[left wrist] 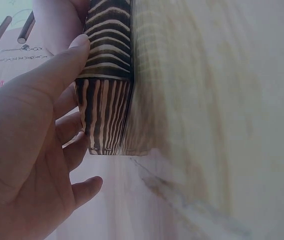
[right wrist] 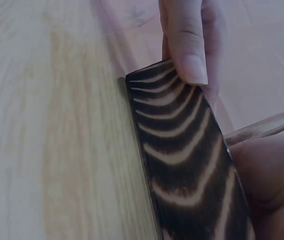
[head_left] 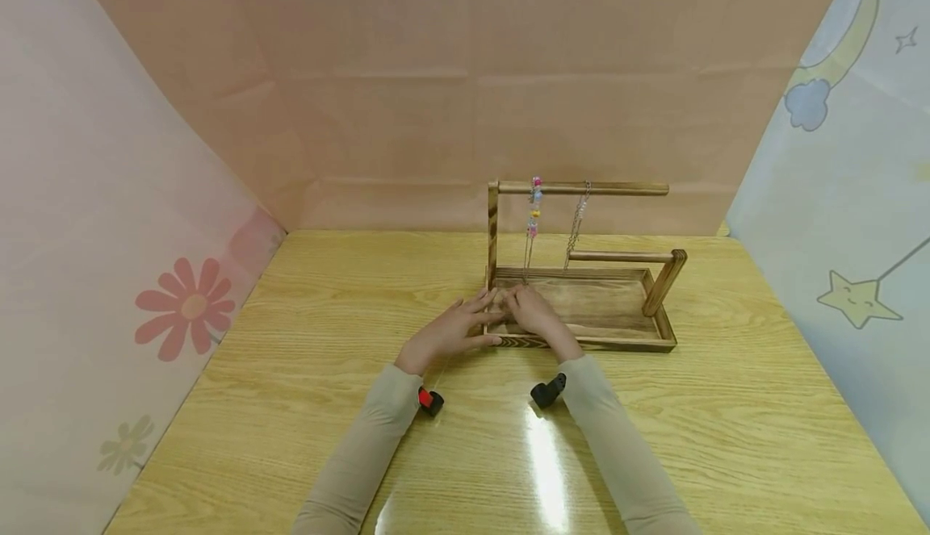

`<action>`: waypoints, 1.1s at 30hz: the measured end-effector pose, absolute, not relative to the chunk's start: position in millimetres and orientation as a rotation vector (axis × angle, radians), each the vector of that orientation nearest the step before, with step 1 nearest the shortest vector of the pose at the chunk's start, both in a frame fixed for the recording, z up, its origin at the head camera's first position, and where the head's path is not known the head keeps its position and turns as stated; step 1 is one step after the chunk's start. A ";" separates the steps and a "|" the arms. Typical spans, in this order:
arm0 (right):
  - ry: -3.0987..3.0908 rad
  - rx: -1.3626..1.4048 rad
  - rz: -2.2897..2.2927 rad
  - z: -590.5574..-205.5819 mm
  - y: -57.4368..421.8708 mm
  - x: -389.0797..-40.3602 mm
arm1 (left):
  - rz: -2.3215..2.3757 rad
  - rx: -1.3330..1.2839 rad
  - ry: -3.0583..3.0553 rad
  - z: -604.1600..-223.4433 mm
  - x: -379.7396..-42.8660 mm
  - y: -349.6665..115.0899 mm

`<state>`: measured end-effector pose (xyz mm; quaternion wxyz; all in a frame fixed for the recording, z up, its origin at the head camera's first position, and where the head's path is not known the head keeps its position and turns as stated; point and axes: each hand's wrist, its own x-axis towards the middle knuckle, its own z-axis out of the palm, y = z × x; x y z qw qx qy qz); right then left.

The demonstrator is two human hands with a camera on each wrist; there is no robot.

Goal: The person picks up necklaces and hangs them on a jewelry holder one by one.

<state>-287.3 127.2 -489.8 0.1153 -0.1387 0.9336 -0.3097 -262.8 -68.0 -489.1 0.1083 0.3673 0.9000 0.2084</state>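
A dark-striped wooden jewelry stand [head_left: 581,342] has a shallow tray base and two bars. My left hand [head_left: 459,329] holds its front left corner. In the left wrist view, the thumb [left wrist: 74,57] lies against the front wall while the other fingers reach around the end. Reaching over that wall, my right hand [head_left: 534,311] has its fingers down inside the tray's left part. Those fingertips are hidden, and I cannot tell whether they hold anything. Just above them hangs a colorful beaded necklace [head_left: 534,214] from the upper bar [head_left: 625,189].
To the right, a silver chain necklace [head_left: 577,224] hangs from the same bar, beside the lower bar [head_left: 617,257]. The stand rests on a wood-grain table [head_left: 349,309]. A brown backdrop [head_left: 407,115] rises behind, with printed panels on both sides.
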 end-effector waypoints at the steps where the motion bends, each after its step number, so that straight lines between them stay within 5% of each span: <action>1: 2.724 -0.404 -0.918 -489.5 127.9 -287.3 | 0.609 1.077 2.646 -488.5 -262.5 -68.0; 33: 2.647 -0.233 -1.537 -492.3 134.4 -292.2 | 0.633 1.097 2.643 -486.9 -261.8 -67.8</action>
